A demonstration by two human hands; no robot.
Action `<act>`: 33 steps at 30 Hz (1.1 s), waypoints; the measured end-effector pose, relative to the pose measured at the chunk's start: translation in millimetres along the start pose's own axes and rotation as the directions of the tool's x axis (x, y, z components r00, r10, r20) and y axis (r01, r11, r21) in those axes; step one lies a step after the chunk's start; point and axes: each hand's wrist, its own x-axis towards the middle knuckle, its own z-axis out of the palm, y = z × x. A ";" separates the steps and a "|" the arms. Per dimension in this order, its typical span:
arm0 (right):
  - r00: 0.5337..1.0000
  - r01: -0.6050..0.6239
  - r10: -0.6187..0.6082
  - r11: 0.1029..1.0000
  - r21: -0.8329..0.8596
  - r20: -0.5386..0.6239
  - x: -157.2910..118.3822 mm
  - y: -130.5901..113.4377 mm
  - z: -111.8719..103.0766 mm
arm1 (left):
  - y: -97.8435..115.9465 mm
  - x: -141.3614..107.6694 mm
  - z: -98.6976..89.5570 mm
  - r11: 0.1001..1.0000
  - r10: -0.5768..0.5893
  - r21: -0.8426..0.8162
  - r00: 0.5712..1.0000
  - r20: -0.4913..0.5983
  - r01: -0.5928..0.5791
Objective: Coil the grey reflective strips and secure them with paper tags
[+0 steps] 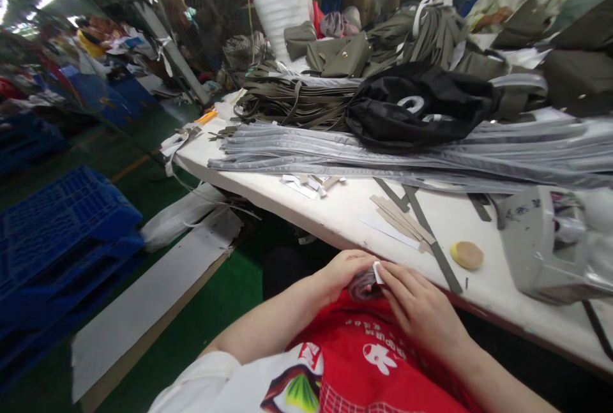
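The left hand [348, 266] curls round a grey roll [361, 290] beside the near edge of the white table [330, 210]; the right hand [424, 311] lays extended fingers against it, whether pinching I cannot tell. A yellow round block [467, 255] lies beyond, a machine [527, 253] stands rightward, and grey strips [297, 148] and a black bundle [378, 113] crowd behind

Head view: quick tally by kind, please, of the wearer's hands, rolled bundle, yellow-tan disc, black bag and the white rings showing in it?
Left hand and right hand: 2
Rolled bundle: 1
Yellow-tan disc: 1
Black bag: 1
White rings: 2 visible
Total: 7
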 end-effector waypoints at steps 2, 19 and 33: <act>1.000 -0.030 0.030 0.999 0.024 0.001 -3.9 2.3 -11.4 | 3.9 3.9 8.2 0.999 0.031 0.008 0.999 -0.015 -0.031; 0.353 -0.779 0.880 0.464 0.421 -0.317 -108.1 171.7 -110.9 | -1.1 10.8 23.3 0.996 0.089 0.021 0.996 0.006 -0.090; 0.181 -0.862 0.971 0.232 0.450 -0.154 -170.5 127.9 -81.3 | 4.1 4.6 35.1 0.992 0.003 0.130 0.999 0.048 -0.009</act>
